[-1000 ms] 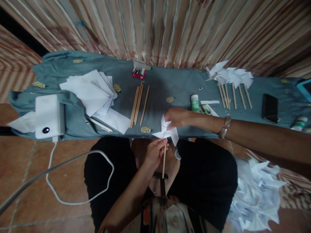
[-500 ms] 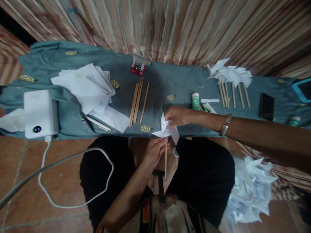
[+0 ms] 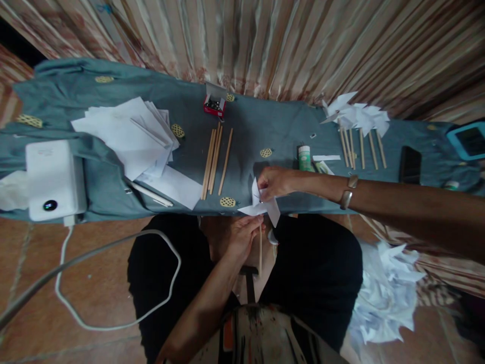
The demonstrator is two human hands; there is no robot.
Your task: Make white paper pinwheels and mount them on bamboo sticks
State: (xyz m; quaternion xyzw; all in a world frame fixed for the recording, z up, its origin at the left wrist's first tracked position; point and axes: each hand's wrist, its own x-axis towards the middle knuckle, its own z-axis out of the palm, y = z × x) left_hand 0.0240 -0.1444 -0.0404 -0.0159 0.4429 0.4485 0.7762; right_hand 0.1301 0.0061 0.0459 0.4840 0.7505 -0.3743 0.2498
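Observation:
My left hand (image 3: 242, 236) is closed round a thin wooden stick (image 3: 260, 250), holding it upright just below the table's near edge. A white paper pinwheel (image 3: 261, 205) sits at the stick's top end. My right hand (image 3: 276, 182) reaches in from the right, and its fingers are pinched on the pinwheel's centre. A bracelet is on that wrist.
A grey-blue cloth covers the table (image 3: 265, 126). On it lie a stack of white paper (image 3: 129, 136), loose sticks (image 3: 215, 159), a red pin box (image 3: 214, 105), a glue stick (image 3: 303, 157), finished pinwheels (image 3: 359, 131), a phone (image 3: 409, 164) and a white device (image 3: 53, 177) with cable. More pinwheels (image 3: 386, 298) pile on the floor at right.
The view has shifted slightly. Both hands stay on the pinwheel and stick, with the stick now a little more upright.

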